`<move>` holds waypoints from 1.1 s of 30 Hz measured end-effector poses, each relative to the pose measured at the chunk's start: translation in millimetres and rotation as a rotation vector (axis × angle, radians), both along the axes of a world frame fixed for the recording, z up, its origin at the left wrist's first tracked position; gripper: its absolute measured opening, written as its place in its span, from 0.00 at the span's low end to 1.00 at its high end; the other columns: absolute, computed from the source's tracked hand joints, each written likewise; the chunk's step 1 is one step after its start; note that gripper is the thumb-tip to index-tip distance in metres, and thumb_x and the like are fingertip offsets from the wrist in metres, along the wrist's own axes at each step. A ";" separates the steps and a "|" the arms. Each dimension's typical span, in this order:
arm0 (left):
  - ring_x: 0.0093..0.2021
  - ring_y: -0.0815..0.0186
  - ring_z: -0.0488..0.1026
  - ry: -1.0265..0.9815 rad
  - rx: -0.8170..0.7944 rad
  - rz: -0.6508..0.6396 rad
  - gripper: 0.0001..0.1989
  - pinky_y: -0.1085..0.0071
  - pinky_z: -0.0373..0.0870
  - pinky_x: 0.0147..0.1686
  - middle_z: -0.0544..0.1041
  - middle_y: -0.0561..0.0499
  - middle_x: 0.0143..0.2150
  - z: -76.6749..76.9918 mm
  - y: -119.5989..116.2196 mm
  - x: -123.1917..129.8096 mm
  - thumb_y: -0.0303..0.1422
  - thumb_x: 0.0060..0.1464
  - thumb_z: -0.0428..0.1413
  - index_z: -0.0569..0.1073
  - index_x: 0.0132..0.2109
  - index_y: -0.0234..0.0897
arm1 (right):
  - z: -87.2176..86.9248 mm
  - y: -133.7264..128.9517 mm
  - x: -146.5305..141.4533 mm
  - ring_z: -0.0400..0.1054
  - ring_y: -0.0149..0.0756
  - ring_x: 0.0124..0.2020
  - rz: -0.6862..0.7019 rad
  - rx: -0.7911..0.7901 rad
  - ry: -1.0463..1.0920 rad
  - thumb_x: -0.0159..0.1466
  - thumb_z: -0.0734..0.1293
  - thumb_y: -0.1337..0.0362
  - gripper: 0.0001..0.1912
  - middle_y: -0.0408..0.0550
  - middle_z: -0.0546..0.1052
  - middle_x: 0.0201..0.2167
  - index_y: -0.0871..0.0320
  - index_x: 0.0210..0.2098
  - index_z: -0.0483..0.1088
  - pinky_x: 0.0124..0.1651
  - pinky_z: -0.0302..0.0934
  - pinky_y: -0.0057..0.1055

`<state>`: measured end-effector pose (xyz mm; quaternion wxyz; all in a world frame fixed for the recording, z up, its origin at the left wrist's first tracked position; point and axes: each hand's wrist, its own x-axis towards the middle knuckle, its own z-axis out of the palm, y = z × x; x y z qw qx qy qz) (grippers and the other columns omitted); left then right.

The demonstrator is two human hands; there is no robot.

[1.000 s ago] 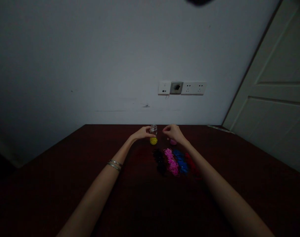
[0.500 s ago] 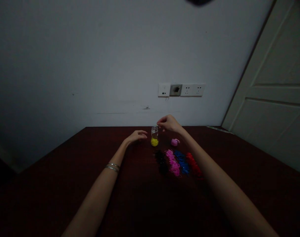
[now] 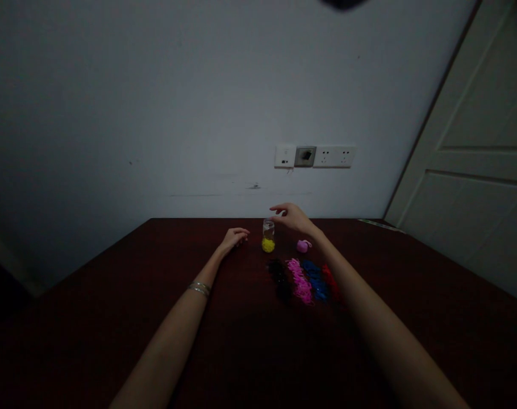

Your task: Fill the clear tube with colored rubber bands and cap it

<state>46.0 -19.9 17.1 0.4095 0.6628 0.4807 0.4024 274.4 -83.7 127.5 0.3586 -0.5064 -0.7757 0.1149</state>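
Observation:
A small clear glass jar (image 3: 268,232) stands upright near the back of the table, its lower part filled with something yellow (image 3: 267,245). My right hand (image 3: 291,217) is at the jar's mouth from the right, thumb and fingers parted, with nothing visible between them. To the left of the jar, my left hand (image 3: 236,237) rests by the tabletop, fingers loosely extended and apart from the glass. A small rounded pink object with a loop (image 3: 303,245) sits right of the jar. In front lie piles of thin strands: black (image 3: 280,280), pink (image 3: 301,283), blue (image 3: 316,279) and red (image 3: 330,283).
The dark reddish table (image 3: 241,335) meets a pale wall (image 3: 199,113) at its back edge. Sockets and switches (image 3: 334,156) are set in the wall. A white panelled door (image 3: 475,170) stands at the right. My right forearm partly covers the red pile.
My right thumb and fingers have parted from a pinch at the jar's rim. My left hand has drawn slightly left, away from the jar. The view has shifted a little.

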 end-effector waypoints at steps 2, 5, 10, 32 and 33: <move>0.17 0.77 0.57 0.004 0.016 0.012 0.14 0.79 0.52 0.16 0.71 0.53 0.23 1.2 -3.6 2.2 0.29 0.44 0.50 0.73 0.39 0.29 | -10.8 0.2 1.0 0.67 0.34 0.37 0.012 0.001 0.016 0.51 0.70 0.57 0.30 0.56 0.73 0.42 0.63 0.51 0.66 0.41 0.61 0.30; 0.16 0.77 0.56 0.029 0.016 0.048 0.13 0.79 0.51 0.17 0.69 0.54 0.20 4.2 -8.9 5.4 0.28 0.44 0.50 0.74 0.37 0.28 | -27.9 1.6 -0.9 0.65 0.38 0.45 0.055 -0.018 0.032 0.49 0.72 0.59 0.38 0.58 0.69 0.48 0.63 0.56 0.60 0.48 0.58 0.32; 0.16 0.76 0.56 0.014 0.037 0.058 0.12 0.78 0.51 0.18 0.68 0.54 0.19 3.7 -10.8 6.4 0.28 0.43 0.51 0.74 0.36 0.28 | -49.1 4.3 -6.4 0.66 0.38 0.45 0.093 -0.077 0.073 0.48 0.72 0.61 0.43 0.58 0.69 0.48 0.64 0.59 0.52 0.48 0.58 0.33; 0.21 0.73 0.63 0.189 0.171 0.005 0.11 0.77 0.58 0.24 0.69 0.54 0.19 -14.0 4.2 3.4 0.26 0.44 0.50 0.75 0.33 0.29 | -27.8 16.2 53.0 0.67 0.31 0.31 -0.010 -0.022 0.428 0.49 0.69 0.67 0.39 0.53 0.72 0.40 0.63 0.58 0.51 0.34 0.65 0.29; 0.21 0.73 0.63 0.187 0.165 0.010 0.11 0.77 0.58 0.24 0.69 0.54 0.19 -13.7 4.3 3.4 0.25 0.44 0.50 0.75 0.34 0.29 | -26.8 14.9 54.2 0.67 0.31 0.31 -0.016 -0.026 0.423 0.49 0.69 0.67 0.39 0.53 0.73 0.40 0.63 0.58 0.51 0.34 0.64 0.29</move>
